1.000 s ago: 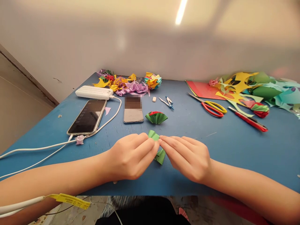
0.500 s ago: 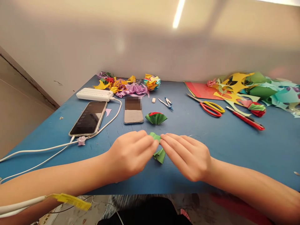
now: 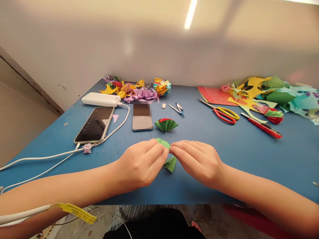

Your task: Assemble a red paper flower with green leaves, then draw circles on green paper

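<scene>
Green paper point(image 3: 163, 143) between left hand point(image 3: 144, 162) and right hand point(image 3: 199, 162)
Both pinch it at their fingertips; a folded green piece point(image 3: 171, 164) shows between the hands, just below the fingertips

Left of the frame's centre, you have a white power bank point(image 3: 101, 99) above a dark-screened phone point(image 3: 94, 125); lower left, a yellow tag point(image 3: 78, 212).

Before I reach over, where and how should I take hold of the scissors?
Probably by the red-and-yellow handles, your right hand coming from the near side: the scissors lie flat, handles toward you and rightward, blades pointing away leftward.
</scene>
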The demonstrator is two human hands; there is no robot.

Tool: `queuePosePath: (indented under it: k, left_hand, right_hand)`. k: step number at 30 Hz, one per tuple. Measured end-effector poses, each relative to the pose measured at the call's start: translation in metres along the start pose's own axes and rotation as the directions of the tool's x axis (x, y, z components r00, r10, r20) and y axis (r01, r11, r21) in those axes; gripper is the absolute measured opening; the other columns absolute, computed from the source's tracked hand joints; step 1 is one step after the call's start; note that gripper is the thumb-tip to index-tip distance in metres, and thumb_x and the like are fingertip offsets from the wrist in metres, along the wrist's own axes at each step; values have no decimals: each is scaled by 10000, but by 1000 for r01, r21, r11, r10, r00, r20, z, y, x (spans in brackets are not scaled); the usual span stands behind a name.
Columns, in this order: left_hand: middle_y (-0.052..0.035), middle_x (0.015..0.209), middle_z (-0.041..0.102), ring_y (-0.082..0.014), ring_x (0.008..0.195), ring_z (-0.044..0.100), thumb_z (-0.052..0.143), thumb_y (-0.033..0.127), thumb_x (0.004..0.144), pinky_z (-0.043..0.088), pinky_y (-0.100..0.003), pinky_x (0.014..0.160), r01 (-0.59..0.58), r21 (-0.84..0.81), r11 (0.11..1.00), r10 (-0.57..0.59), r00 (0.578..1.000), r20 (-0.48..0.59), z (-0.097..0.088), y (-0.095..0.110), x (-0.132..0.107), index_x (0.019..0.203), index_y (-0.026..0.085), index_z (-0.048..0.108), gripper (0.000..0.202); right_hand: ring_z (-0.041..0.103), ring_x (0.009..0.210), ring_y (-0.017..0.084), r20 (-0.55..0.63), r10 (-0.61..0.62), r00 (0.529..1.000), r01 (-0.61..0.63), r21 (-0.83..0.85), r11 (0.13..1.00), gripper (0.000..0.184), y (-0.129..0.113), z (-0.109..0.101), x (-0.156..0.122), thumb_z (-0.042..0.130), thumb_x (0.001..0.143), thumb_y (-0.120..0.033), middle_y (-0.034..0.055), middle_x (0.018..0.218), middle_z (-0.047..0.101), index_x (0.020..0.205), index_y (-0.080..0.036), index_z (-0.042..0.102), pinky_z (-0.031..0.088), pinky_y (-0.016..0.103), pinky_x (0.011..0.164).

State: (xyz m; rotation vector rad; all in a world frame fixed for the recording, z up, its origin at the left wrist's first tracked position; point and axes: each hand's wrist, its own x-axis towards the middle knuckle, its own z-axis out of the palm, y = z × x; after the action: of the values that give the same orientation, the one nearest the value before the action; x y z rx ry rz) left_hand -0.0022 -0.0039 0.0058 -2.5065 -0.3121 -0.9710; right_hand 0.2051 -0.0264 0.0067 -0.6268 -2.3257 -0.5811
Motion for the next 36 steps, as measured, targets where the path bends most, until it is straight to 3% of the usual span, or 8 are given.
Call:
queuePosePath:
  k: [5,11,17,24,27,30,33,36]
  left_hand:
    - [-79,697,577,-167,629,492,587,32,774,444,-312,545,38,-46,998,-38,999,16,0,2,0,871,53,566,102]
    - [-78,799,590,-152,721,522,518,67,839,482,-281,636,361,-331,872,-337,932,132,-5,5,4,903,98,577,93]
    - [-86,780,590,-153,703,507,537,48,817,466,-286,628,319,-326,890,-302,948,103,-5,6,2,882,77,595,91]
    - [1,707,552,-82,656,509,545,61,821,455,-189,621,550,-504,666,-517,827,220,-10,9,8,859,131,613,105]
    - [-32,740,575,-109,678,521,540,59,822,474,-226,626,465,-428,775,-444,883,154,-9,8,6,874,110,608,99]
    - [-88,723,593,-165,656,524,538,31,796,472,-299,576,165,-195,967,-162,986,32,-6,7,3,833,60,608,84]
    - [-91,656,577,-185,607,524,544,36,786,461,-322,536,-71,-21,997,72,997,27,-4,7,0,767,45,610,69]
    - [-69,648,560,-170,602,511,533,31,792,456,-308,534,39,-84,996,-34,997,66,-6,8,2,780,61,611,85]
  right_hand:
    - [667,793,230,-10,-95,995,94,-60,994,171,0,-2,3,509,815,-53,182,872,694,944,-3,608,546,321,605]
    - [680,808,250,-17,-216,976,213,-110,971,208,3,-4,5,459,862,-99,202,902,694,925,-3,632,557,325,580]
    - [675,853,291,-12,-218,976,216,-101,971,238,1,-3,4,439,843,-73,217,931,684,929,19,642,565,349,584]
    - [660,906,316,7,-283,959,280,-174,944,278,4,-4,0,457,859,-133,221,1001,667,1016,20,629,568,359,615]
    - [665,897,305,11,-269,963,267,-156,951,264,3,-3,0,448,857,-108,228,977,672,994,29,628,567,350,606]
    - [674,864,272,-5,-174,985,173,-71,982,221,0,0,1,455,841,-69,209,920,690,941,19,631,568,340,613]
    - [679,814,238,13,-82,997,82,-5,997,186,-3,4,1,476,825,-52,179,861,701,902,5,635,567,322,620]
    - [679,807,250,18,-114,993,114,-42,993,197,-4,2,1,471,828,-62,190,878,699,910,6,637,563,327,599]
